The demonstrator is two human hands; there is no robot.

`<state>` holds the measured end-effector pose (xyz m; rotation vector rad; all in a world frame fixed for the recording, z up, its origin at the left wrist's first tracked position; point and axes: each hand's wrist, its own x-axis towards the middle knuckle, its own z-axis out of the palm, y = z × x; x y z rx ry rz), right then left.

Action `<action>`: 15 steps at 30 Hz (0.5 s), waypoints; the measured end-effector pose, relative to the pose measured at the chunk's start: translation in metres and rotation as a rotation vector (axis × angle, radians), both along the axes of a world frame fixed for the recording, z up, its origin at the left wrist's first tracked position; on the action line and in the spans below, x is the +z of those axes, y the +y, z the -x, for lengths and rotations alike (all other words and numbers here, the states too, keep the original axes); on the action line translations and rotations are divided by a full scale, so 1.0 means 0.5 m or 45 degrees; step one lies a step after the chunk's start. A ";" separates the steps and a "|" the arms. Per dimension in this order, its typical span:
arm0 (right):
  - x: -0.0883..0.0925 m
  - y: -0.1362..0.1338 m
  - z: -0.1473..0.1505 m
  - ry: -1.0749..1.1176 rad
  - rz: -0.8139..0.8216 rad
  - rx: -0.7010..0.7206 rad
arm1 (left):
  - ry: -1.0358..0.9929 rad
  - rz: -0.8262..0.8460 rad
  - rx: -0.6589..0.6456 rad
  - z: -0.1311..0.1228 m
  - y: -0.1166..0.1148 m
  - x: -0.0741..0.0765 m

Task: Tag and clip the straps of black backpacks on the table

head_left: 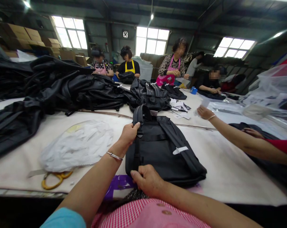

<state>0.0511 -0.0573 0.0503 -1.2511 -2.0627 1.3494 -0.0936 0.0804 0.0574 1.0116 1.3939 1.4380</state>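
A black backpack (155,152) lies flat on the table in front of me, its straps facing up. A white strip (180,150) is wrapped around its right shoulder strap. My left hand (130,134) is closed on the left shoulder strap near the buckle, thumb on top. At the bag's lower left edge, my right hand (149,180) is closed with its thumb against the bag; its other fingers are partly hidden. Under the bag's near edge shows a purple plastic packet (119,183).
Left of the bag are a white cloth bundle (79,145) and yellow-handled scissors (53,180). Black bags (91,90) are piled behind. Paper tags (180,107) lie at the back. A co-worker's arm (231,133) reaches in from the right; several people work across the table (231,171).
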 end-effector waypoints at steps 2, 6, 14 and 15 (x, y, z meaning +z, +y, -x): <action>0.007 0.004 0.001 0.140 0.223 -0.013 | -0.145 -0.049 -0.027 0.002 0.004 0.017; 0.011 0.023 0.005 0.424 0.374 -0.080 | -0.349 -0.159 -0.133 0.008 0.015 0.088; 0.063 0.120 -0.032 0.161 -0.424 0.062 | -0.273 -0.125 -0.398 0.019 0.030 0.191; 0.080 0.141 -0.040 0.179 -0.492 -0.029 | -0.253 -0.128 -0.433 0.020 0.028 0.197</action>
